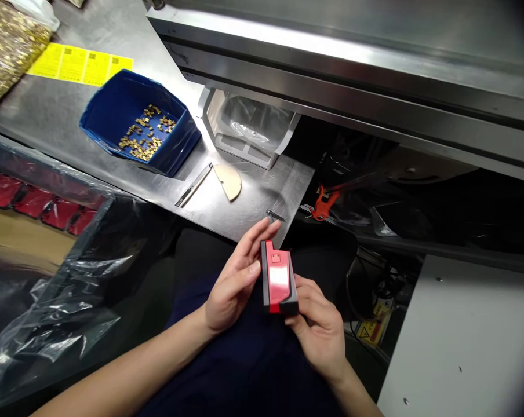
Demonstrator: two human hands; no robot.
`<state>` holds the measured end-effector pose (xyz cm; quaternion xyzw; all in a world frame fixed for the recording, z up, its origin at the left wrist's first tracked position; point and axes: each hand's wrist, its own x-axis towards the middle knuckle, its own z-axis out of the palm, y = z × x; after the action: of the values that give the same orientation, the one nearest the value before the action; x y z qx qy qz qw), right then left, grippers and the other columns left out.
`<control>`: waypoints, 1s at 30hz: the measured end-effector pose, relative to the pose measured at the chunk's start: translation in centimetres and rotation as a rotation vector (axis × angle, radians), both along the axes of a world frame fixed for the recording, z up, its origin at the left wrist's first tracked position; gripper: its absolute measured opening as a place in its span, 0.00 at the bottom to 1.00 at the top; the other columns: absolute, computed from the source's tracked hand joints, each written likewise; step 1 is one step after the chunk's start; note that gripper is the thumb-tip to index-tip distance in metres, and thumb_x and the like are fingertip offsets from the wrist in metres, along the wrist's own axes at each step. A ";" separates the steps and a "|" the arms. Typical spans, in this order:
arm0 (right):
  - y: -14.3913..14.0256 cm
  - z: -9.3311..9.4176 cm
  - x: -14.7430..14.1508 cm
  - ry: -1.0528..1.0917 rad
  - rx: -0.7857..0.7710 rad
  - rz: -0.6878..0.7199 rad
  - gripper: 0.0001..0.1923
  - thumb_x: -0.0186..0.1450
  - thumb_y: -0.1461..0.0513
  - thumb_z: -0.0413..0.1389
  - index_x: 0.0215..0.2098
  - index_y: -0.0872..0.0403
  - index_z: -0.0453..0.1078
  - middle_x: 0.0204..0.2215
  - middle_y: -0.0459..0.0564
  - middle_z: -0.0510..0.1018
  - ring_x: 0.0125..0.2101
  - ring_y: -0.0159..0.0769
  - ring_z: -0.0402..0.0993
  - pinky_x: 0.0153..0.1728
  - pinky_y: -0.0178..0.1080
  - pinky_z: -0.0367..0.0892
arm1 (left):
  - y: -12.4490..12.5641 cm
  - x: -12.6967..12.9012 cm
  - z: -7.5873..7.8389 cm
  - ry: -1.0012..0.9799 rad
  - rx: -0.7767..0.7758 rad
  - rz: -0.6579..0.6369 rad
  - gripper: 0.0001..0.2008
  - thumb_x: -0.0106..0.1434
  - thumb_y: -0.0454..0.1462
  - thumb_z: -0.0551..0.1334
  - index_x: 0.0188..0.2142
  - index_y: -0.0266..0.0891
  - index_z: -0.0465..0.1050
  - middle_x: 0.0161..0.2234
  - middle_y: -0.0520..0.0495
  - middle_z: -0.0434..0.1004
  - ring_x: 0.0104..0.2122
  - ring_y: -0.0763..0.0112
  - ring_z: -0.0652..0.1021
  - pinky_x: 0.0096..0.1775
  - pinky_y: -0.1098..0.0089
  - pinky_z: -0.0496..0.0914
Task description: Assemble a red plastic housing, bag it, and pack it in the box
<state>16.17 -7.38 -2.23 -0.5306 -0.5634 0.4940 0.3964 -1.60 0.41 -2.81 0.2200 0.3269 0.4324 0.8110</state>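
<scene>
A red and black plastic housing (279,281), boxy with a glossy red panel, is held over my lap. My right hand (320,324) grips it from its right and lower side, thumb underneath and fingers along the edge. At its left side is my left hand (236,284), with fingers stretched out and thumb apart from them. Whether its fingertips touch the housing's far side I cannot tell. Just beyond my left fingertips, a small dark metal piece (275,215) lies on the metal table (253,205).
A blue bin (179,139) holds many small brass parts (142,139). Near it lie a pen-like tool (194,185), a beige half-disc (229,181) and a grey tray (244,152) with clear plastic. A metal beam (331,81) crosses above. Left stands a plastic-lined crate (109,202) with red parts.
</scene>
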 end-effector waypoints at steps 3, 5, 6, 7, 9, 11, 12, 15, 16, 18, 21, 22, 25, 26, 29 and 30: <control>-0.1 0.0 0.0 -0.025 0.051 0.038 0.06 0.71 0.61 0.59 0.41 0.50 0.79 0.34 0.50 0.79 0.47 0.44 0.75 0.62 0.55 0.60 | -0.1 -0.2 0.1 0.018 0.045 -0.038 0.35 0.65 0.40 0.64 0.70 0.51 0.58 0.73 0.47 0.54 0.67 0.45 0.65 0.61 0.53 0.68; -0.1 0.1 0.0 -0.041 0.070 0.055 0.05 0.71 0.62 0.59 0.41 0.50 0.79 0.34 0.49 0.79 0.45 0.43 0.76 0.63 0.55 0.58 | -0.1 -0.3 0.0 0.040 0.082 -0.065 0.36 0.65 0.41 0.64 0.71 0.53 0.56 0.73 0.47 0.52 0.65 0.45 0.67 0.59 0.54 0.69; -0.1 0.3 0.0 -0.041 0.069 0.059 0.04 0.71 0.62 0.60 0.41 0.51 0.78 0.34 0.49 0.79 0.44 0.43 0.76 0.62 0.55 0.59 | -0.1 -0.3 -0.1 0.074 0.109 -0.077 0.35 0.66 0.41 0.64 0.71 0.53 0.57 0.73 0.48 0.53 0.66 0.46 0.66 0.61 0.54 0.68; -0.1 0.5 0.0 -0.035 0.054 0.055 0.04 0.70 0.61 0.60 0.40 0.51 0.78 0.34 0.49 0.78 0.43 0.43 0.76 0.60 0.54 0.61 | -0.1 -0.3 -0.2 0.133 0.143 -0.093 0.32 0.68 0.41 0.63 0.70 0.52 0.60 0.73 0.48 0.54 0.68 0.48 0.63 0.64 0.55 0.64; 0.0 0.9 -0.1 0.000 -0.019 0.018 0.06 0.71 0.59 0.60 0.38 0.51 0.77 0.34 0.49 0.78 0.40 0.42 0.75 0.52 0.48 0.66 | 0.0 -0.1 -0.5 0.291 0.199 -0.143 0.22 0.72 0.42 0.59 0.64 0.49 0.70 0.73 0.50 0.55 0.71 0.52 0.56 0.69 0.58 0.56; 0.2 1.2 -0.2 0.056 -0.126 -0.051 0.10 0.71 0.56 0.59 0.35 0.52 0.77 0.33 0.50 0.76 0.37 0.39 0.73 0.43 0.43 0.67 | 0.1 0.0 -0.7 0.407 0.216 -0.211 0.18 0.75 0.44 0.54 0.57 0.46 0.78 0.73 0.51 0.53 0.72 0.54 0.54 0.70 0.60 0.51; 0.4 1.4 -0.2 0.084 -0.170 -0.086 0.12 0.72 0.55 0.58 0.34 0.52 0.76 0.33 0.49 0.75 0.35 0.39 0.72 0.40 0.41 0.67 | 0.2 0.0 -0.8 0.424 0.215 -0.241 0.19 0.76 0.45 0.52 0.55 0.45 0.79 0.73 0.52 0.53 0.72 0.54 0.55 0.70 0.60 0.51; 0.9 1.6 -0.3 0.143 -0.237 -0.148 0.15 0.72 0.53 0.57 0.32 0.53 0.75 0.32 0.49 0.74 0.34 0.37 0.70 0.41 0.41 0.67 | 0.2 0.0 -0.9 0.369 0.226 -0.278 0.23 0.77 0.47 0.48 0.57 0.45 0.78 0.72 0.49 0.56 0.70 0.54 0.58 0.69 0.59 0.54; 1.1 1.6 -0.3 0.155 -0.250 -0.153 0.16 0.72 0.51 0.57 0.33 0.53 0.75 0.32 0.49 0.73 0.34 0.37 0.70 0.42 0.41 0.67 | 0.2 0.0 -0.9 0.345 0.242 -0.276 0.23 0.77 0.48 0.49 0.58 0.45 0.77 0.71 0.48 0.57 0.70 0.53 0.59 0.69 0.58 0.54; 1.3 1.7 -0.4 0.178 -0.281 -0.141 0.21 0.72 0.46 0.55 0.35 0.53 0.75 0.32 0.49 0.73 0.33 0.37 0.69 0.41 0.40 0.67 | 0.2 0.0 -1.0 0.310 0.270 -0.257 0.23 0.74 0.50 0.54 0.60 0.45 0.75 0.71 0.46 0.58 0.71 0.51 0.57 0.69 0.57 0.54; 1.5 1.8 -0.5 0.188 -0.305 -0.075 0.25 0.68 0.39 0.56 0.40 0.52 0.74 0.36 0.51 0.72 0.36 0.40 0.69 0.40 0.40 0.67 | 0.2 0.2 -1.0 0.269 0.158 -0.239 0.23 0.71 0.49 0.60 0.61 0.46 0.74 0.68 0.45 0.65 0.68 0.51 0.62 0.67 0.59 0.57; 1.5 1.7 -0.6 0.171 -0.300 -0.048 0.24 0.67 0.40 0.57 0.42 0.52 0.74 0.39 0.51 0.73 0.39 0.41 0.70 0.42 0.40 0.68 | 0.2 0.4 -1.0 0.247 0.063 -0.234 0.22 0.71 0.49 0.60 0.60 0.46 0.74 0.64 0.44 0.70 0.64 0.53 0.67 0.64 0.60 0.62; 1.6 1.4 -0.7 0.028 -0.254 0.008 0.16 0.69 0.50 0.61 0.48 0.50 0.73 0.44 0.52 0.74 0.44 0.41 0.71 0.47 0.40 0.68 | 0.0 0.7 -1.3 0.153 -0.237 -0.201 0.22 0.70 0.50 0.60 0.58 0.44 0.76 0.50 0.44 0.79 0.48 0.59 0.78 0.47 0.65 0.73; 1.7 1.2 -0.8 -0.028 -0.238 0.013 0.13 0.70 0.54 0.61 0.49 0.50 0.73 0.45 0.51 0.74 0.45 0.41 0.72 0.49 0.40 0.68 | 0.0 0.8 -1.4 0.127 -0.303 -0.183 0.22 0.70 0.50 0.60 0.57 0.43 0.77 0.48 0.44 0.80 0.44 0.60 0.78 0.43 0.66 0.74; 1.7 0.7 -0.9 -0.103 -0.226 0.009 0.07 0.72 0.59 0.58 0.47 0.49 0.75 0.43 0.49 0.76 0.44 0.37 0.74 0.48 0.37 0.68 | -0.1 0.9 -1.8 0.108 -0.379 -0.137 0.22 0.70 0.51 0.60 0.56 0.42 0.78 0.49 0.43 0.80 0.46 0.60 0.78 0.43 0.67 0.74; 1.7 0.6 -0.9 -0.100 -0.229 -0.002 0.06 0.72 0.60 0.58 0.45 0.49 0.76 0.42 0.48 0.77 0.42 0.36 0.74 0.47 0.36 0.68 | -0.1 0.9 -1.9 0.124 -0.374 -0.135 0.22 0.70 0.51 0.60 0.57 0.43 0.77 0.51 0.43 0.80 0.48 0.59 0.78 0.45 0.67 0.73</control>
<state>15.32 -5.65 -1.59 -0.5970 -0.5219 0.5275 0.3050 -0.71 0.31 -4.68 0.1134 0.4352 0.2946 0.8432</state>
